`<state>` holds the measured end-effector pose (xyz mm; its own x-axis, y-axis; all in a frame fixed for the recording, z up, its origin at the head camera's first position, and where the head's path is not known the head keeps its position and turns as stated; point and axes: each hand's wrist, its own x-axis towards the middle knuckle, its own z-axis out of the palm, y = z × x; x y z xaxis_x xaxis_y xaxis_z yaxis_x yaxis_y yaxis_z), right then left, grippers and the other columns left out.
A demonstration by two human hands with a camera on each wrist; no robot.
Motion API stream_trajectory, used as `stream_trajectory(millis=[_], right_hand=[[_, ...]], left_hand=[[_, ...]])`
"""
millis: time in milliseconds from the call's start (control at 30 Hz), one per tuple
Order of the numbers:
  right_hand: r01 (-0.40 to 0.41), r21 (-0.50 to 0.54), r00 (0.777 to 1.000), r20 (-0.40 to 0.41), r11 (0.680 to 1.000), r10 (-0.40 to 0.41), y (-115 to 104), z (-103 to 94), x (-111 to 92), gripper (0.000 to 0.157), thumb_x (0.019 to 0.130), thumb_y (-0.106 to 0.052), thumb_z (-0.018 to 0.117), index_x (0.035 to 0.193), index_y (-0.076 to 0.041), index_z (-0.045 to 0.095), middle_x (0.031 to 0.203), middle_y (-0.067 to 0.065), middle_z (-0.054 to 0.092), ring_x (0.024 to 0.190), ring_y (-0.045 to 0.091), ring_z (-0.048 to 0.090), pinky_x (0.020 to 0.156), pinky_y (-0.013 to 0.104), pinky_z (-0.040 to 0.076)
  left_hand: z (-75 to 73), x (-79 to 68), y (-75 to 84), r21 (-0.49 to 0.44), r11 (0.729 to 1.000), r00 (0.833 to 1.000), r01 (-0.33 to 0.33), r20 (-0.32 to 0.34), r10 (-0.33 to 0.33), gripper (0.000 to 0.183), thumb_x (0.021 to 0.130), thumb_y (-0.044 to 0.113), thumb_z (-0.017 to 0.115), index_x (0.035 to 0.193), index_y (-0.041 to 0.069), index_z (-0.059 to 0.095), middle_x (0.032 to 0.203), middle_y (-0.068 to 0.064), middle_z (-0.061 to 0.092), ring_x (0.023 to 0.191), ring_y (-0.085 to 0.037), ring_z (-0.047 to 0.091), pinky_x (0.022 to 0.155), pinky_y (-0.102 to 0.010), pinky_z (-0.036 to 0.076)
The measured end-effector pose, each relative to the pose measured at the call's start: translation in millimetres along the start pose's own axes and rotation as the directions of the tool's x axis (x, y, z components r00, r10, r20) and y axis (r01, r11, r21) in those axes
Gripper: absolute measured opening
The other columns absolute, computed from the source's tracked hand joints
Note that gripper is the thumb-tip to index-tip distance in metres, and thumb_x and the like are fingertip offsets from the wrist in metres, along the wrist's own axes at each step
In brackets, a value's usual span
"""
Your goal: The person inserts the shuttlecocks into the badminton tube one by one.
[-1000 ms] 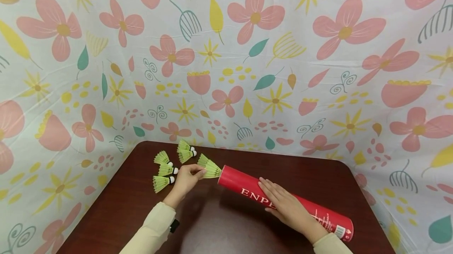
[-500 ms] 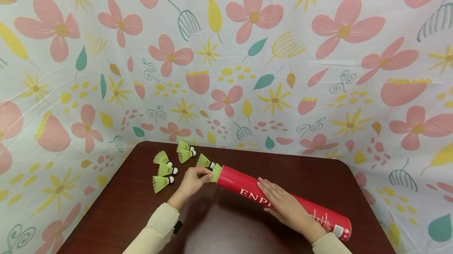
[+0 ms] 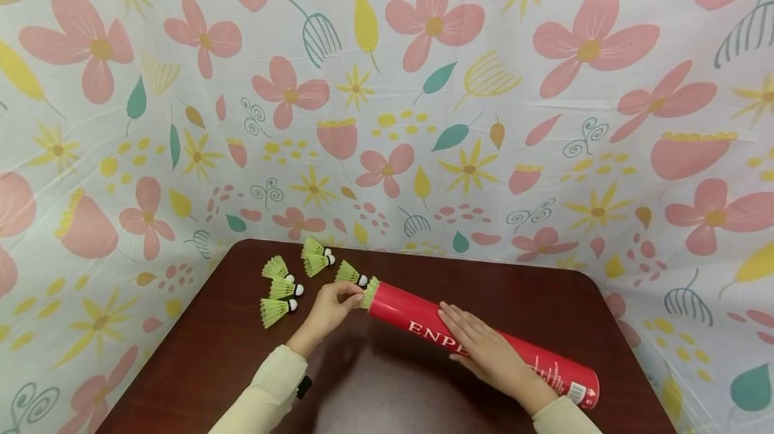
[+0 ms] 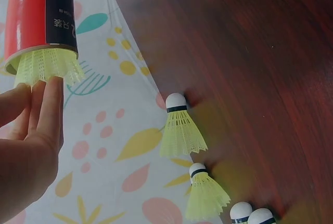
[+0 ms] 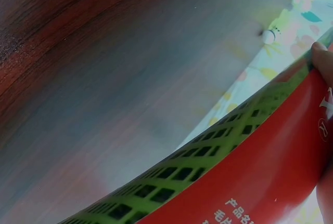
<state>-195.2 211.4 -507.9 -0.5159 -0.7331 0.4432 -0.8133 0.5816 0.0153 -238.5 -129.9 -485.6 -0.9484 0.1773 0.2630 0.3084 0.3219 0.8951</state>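
A red shuttlecock tube (image 3: 396,306) lies slantwise across the table, its mouth toward the left. My right hand (image 3: 490,357) holds it around the middle, fingers over the top and thumb on the near side. At the mouth, my left hand (image 3: 329,310) pinches the skirt edge of a yellow-green shuttlecock (image 3: 369,294). Only the skirt's end sticks out; its cork is hidden inside. In the left wrist view, thumb and fingertips meet at the rim of that skirt, just below the tube's opening. The right wrist view shows the tube's red side with a green patterned strip.
One loose shuttlecock (image 3: 347,273) lies just behind the tube's mouth. Several more, among them a near one (image 3: 275,311), lie at the table's left. A floral cloth (image 3: 387,84) hangs right behind the dark wooden table (image 3: 375,380).
My left hand has moved right and slid the shuttlecock into the tube until just the skirt's end shows. The loose shuttlecock behind it has come into fuller view. My right hand stays put.
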Motion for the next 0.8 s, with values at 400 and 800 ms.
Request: stream_trajectory(millis=[400,800], right_hand=[[-0.005,0.019,1.000,0.004,1.000,0.005,-4,-0.1,0,0.074,0.096,-0.052,0.044,0.150,-0.004,0.031,0.152,0.014,0.034,0.138,0.026,0.036,0.116,0.023,0.009],[-0.004,0.021,1.000,0.004,1.000,0.004,-4,-0.5,1,0.074,0.096,-0.051,0.046,0.150,-0.003,0.031,0.154,0.013,0.032,0.138,0.026,0.036,0.116,0.023,0.010]], left_hand=[[5.2,-1.4,-0.4,0.013,1.000,1.000,-0.012,0.029,0.012,0.004,0.086,0.006,0.071,0.085,0.005,0.075,0.079,-0.005,0.070,0.067,-0.008,0.059,0.057,-0.022,0.048],[6.2,-1.2,14.6,0.000,1.000,0.998,0.007,0.062,-0.007,0.004,0.084,0.000,0.071,0.087,-0.001,0.074,0.081,-0.013,0.071,0.069,-0.013,0.059,0.058,-0.022,0.048]])
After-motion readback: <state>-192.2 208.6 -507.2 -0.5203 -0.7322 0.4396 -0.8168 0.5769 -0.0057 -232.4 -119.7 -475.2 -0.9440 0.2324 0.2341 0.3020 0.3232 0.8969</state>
